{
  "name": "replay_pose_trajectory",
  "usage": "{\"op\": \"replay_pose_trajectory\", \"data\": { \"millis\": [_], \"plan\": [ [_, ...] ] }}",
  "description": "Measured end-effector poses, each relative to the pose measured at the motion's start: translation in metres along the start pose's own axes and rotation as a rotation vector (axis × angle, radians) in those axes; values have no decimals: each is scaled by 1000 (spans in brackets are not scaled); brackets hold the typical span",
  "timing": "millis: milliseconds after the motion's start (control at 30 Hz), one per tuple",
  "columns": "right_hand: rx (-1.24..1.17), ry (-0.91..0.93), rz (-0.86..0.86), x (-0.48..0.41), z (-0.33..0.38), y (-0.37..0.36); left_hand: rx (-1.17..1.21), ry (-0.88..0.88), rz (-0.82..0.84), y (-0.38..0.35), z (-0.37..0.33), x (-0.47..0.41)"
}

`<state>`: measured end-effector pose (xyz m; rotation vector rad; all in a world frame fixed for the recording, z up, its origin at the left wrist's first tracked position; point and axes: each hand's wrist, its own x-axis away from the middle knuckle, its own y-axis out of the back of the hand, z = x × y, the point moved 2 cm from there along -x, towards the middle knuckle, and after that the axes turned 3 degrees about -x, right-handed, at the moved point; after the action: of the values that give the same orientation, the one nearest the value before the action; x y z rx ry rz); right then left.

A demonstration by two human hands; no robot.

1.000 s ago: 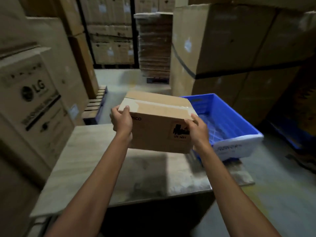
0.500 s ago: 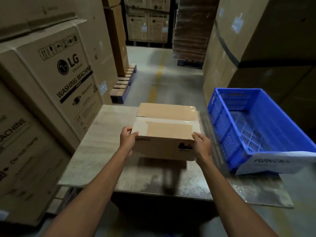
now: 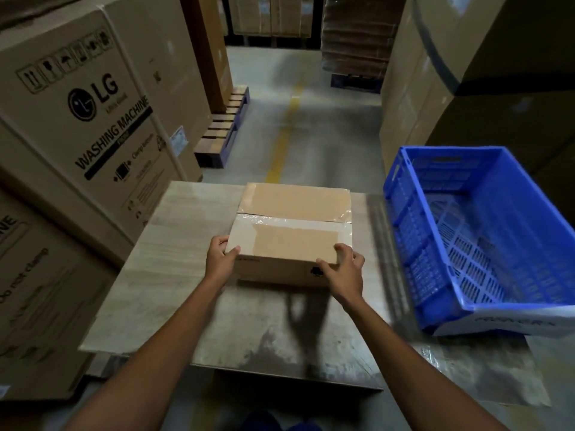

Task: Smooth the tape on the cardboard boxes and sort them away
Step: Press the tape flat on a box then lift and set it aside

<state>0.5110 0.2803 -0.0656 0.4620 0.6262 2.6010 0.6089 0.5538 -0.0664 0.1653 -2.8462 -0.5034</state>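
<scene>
A small brown cardboard box [image 3: 292, 231] rests on the wooden table [image 3: 161, 275]. Clear tape [image 3: 289, 221] runs across its top seam and down the sides. My left hand [image 3: 219, 259] grips the box's near left corner, thumb on the top edge. At the near right corner my right hand [image 3: 343, 269] holds it, fingers curled over the top edge and front face. An empty blue plastic crate [image 3: 485, 231] stands just right of the box, a white label on its front wall.
Large LG washing machine cartons [image 3: 84, 119] are stacked close on the left. Tall cartons [image 3: 466, 73] rise behind the crate on the right. A concrete aisle with a yellow line [image 3: 286, 126] runs ahead, with pallets [image 3: 224, 132] at the left.
The box came down from mid-air onto the table and now rests flat. Both hands kept their hold at its near corners. The view has tilted downward.
</scene>
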Motion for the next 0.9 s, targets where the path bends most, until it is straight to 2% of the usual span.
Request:
{"op": "replay_pose_trajectory", "data": {
  "millis": [133, 233, 300, 367, 467, 533, 633, 800, 900],
  "plan": [
    [30, -7, 2, -11, 3, -3, -88, 9, -38, 1, -5, -3],
    [59, 21, 49, -10, 3, -9, -316, -16, -151, 5, -5, -1],
    [77, 31, 76, -5, 3, -17, -506, -49, -155, 9, -1, 2],
    [111, 28, 28, -1, 8, -25, -721, -212, -123, 13, 5, 4],
    [349, 108, -150, 5, 27, -42, -931, -609, -80, 11, 6, -2],
    [455, 301, -203, 7, 38, -60, -948, -809, 13, 3, 5, -7],
    [485, 515, -120, 10, 42, -86, -938, -927, 133, -6, 10, -15],
    [646, 469, -99, 19, 39, -103, -1001, -950, 126, -14, 21, -14],
    [700, 467, -97, 16, 36, -102, -928, -1002, 99, -18, 7, -25]
  ]
}}
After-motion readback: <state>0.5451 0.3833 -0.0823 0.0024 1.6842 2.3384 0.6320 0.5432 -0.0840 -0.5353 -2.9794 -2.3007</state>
